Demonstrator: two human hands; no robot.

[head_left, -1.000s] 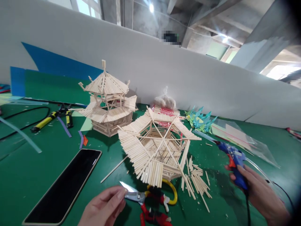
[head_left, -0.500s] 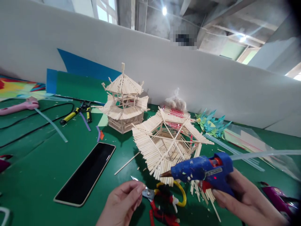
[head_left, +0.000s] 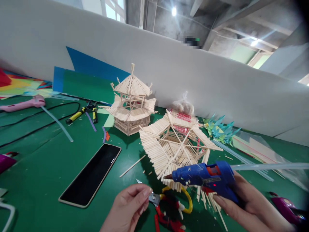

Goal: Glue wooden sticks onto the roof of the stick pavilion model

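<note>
My right hand [head_left: 251, 201] grips a blue hot glue gun [head_left: 202, 175], its nozzle pointing left and a clear glue stick [head_left: 270, 166] sticking out of its back. Thumb and fingers pinched together, my left hand [head_left: 131, 204] is closed; whatever it pinches, if anything, is too small to make out. Just right of it lie scissors [head_left: 154, 198] with red and yellow handles. Behind the nozzle stands an unfinished stick roof frame [head_left: 151, 146] with crossed sticks over its open middle. A two-tiered stick pagoda [head_left: 131, 112] stands farther back. Loose sticks [head_left: 218, 209] lie below the glue gun.
A black-screened phone [head_left: 90, 175] lies left of my left hand. Farther left are yellow-black pliers [head_left: 83, 112] and a pink glue gun [head_left: 24, 103]. Folded paper leaves [head_left: 220, 129] and a bag [head_left: 183, 104] sit at the back, before a white partition [head_left: 217, 83].
The view has shifted slightly, so the table things appear a little farther right. The glue gun has moved slightly left and is held more level. My left hand remains pinched.
</note>
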